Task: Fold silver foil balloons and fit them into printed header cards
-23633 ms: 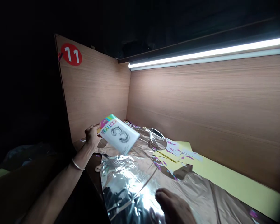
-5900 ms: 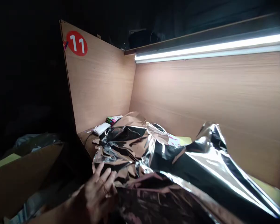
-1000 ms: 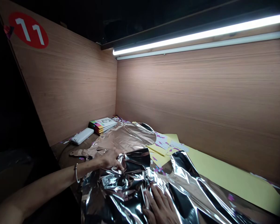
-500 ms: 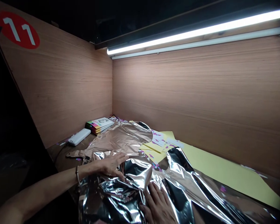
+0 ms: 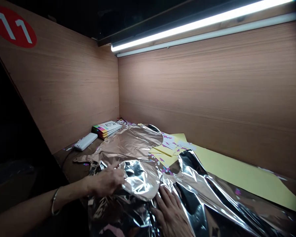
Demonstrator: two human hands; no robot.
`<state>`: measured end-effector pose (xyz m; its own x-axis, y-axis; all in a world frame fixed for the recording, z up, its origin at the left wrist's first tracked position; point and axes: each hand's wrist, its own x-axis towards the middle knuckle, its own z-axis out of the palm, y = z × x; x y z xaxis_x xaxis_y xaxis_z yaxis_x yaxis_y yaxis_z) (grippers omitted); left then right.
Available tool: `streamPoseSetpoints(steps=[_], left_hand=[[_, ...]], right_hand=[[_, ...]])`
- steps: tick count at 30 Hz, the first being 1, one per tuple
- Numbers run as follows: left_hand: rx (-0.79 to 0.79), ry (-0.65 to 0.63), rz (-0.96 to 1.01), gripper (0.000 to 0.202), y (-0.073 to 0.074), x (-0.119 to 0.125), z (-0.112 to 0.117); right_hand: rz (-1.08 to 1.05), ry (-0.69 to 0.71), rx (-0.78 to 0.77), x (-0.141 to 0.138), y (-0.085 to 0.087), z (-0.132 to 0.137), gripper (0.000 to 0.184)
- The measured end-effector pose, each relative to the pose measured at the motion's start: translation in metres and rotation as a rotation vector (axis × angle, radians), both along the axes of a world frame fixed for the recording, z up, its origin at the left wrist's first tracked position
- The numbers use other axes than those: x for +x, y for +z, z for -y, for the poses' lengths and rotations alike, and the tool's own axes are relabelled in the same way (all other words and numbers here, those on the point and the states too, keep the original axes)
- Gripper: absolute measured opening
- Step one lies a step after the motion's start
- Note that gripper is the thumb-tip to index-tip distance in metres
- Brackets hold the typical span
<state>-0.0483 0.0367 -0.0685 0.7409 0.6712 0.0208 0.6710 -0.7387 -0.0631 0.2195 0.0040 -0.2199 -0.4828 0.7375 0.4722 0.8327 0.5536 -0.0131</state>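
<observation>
Flat, shiny rose-gold and silver foil balloons [image 5: 140,184] spread over the worktop, creased and overlapping. My left hand [image 5: 108,180] is closed at the left part of the front foil, its fingers curled in on the film; the fingertips are partly hidden. My right hand [image 5: 171,212] lies flat on the same foil near the bottom middle, fingers stretched forward. Behind my left hand, another flat rose-gold foil balloon [image 5: 128,141] reaches toward the back corner, with a narrow tab pointing left.
Colourful printed packets [image 5: 107,128] are stacked in the back left corner. A white power bank [image 5: 86,141] with a cable lies before them. Yellow paper sheets [image 5: 236,174] run along the back wall, with pink-and-white scraps [image 5: 169,141] on them. Wooden panels [image 5: 199,92] enclose the worktop.
My left hand has gone from spread on the foil to curled, shifting slightly left. My right hand stays flat in nearly the same place. The view has tilted slightly.
</observation>
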Motion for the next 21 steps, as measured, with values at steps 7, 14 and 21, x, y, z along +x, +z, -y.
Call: streamPoseSetpoints(steps=[7,14,21], left_hand=[[0.102,0.482,0.067,0.018,0.065,0.019,-0.132],[0.177,0.465,0.239,0.039,0.068,0.046,-0.149],[0.108,-0.174,0.195,0.096,0.044,-0.031,-0.019]], right_hand=[[-0.085,0.089,-0.126,0.02,-0.005,-0.007,0.046],[-0.043,0.047,-0.128,0.017,-0.011,-0.006,0.042],[-0.006,0.011,-0.224,0.008,-0.002,-0.002,0.041]])
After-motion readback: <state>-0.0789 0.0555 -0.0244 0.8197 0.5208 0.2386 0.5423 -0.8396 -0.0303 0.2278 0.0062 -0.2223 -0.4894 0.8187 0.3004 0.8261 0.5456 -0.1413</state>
